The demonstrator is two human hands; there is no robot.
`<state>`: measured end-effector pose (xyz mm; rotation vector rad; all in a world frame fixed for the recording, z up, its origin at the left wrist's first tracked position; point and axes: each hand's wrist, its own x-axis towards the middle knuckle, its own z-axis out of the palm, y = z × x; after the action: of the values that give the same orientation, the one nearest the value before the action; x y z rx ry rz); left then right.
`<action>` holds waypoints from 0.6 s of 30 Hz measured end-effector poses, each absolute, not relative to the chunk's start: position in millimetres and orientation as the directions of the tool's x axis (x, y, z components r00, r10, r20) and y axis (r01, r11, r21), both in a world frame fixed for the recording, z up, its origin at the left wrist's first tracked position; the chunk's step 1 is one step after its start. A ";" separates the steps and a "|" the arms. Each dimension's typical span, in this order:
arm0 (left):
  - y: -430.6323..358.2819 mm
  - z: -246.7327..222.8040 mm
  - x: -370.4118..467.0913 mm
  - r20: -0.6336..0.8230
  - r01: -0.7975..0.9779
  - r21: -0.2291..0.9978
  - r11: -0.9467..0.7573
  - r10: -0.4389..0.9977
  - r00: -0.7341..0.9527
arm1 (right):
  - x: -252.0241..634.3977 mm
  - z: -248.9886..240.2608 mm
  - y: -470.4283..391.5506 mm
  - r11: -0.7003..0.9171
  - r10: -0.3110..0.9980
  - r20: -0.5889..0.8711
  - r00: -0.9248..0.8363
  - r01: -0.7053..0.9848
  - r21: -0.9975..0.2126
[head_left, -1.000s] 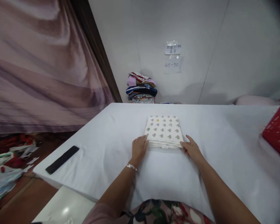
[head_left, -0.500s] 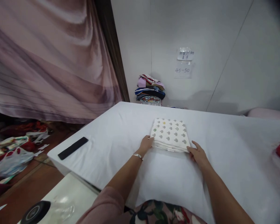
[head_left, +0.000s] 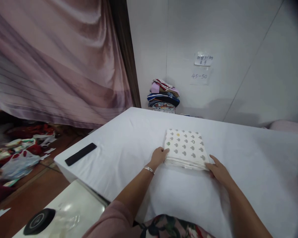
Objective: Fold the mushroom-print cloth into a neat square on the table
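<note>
A folded white cloth [head_left: 186, 147] with grey tree-like prints lies in a neat, layered rectangle on the white-covered table [head_left: 119, 145]. At its near left corner, my left hand [head_left: 159, 156] pinches the edge between thumb and fingers; a silver bracelet circles that wrist. My right hand [head_left: 218, 168] grips the near right corner, thumb on top and the other fingers partly hidden beneath.
A long black object [head_left: 80, 154] lies at the table's left. Folded clothes [head_left: 164, 94] are stacked by the wall behind. A white surface at lower left bears a round black object [head_left: 39, 220]. Bags [head_left: 21, 163] cover the floor at left.
The view has shifted slightly left, so most things appear further right. The cloth and both hands sit a little closer to me, with both hands still at its near corners.
</note>
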<state>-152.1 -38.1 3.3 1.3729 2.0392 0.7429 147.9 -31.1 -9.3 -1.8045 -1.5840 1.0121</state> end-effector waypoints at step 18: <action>-25.7 3.5 -127.0 0.178 0.914 0.326 -0.241 0.965 0.191 | 142.6 -39.2 -28.2 0.375 0.922 0.249 -0.295 0.836 -0.399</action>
<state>-127.0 -25.7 3.5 2.3068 1.8363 0.5242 142.6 -28.2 -39.2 -1.5204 -2.2062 0.2669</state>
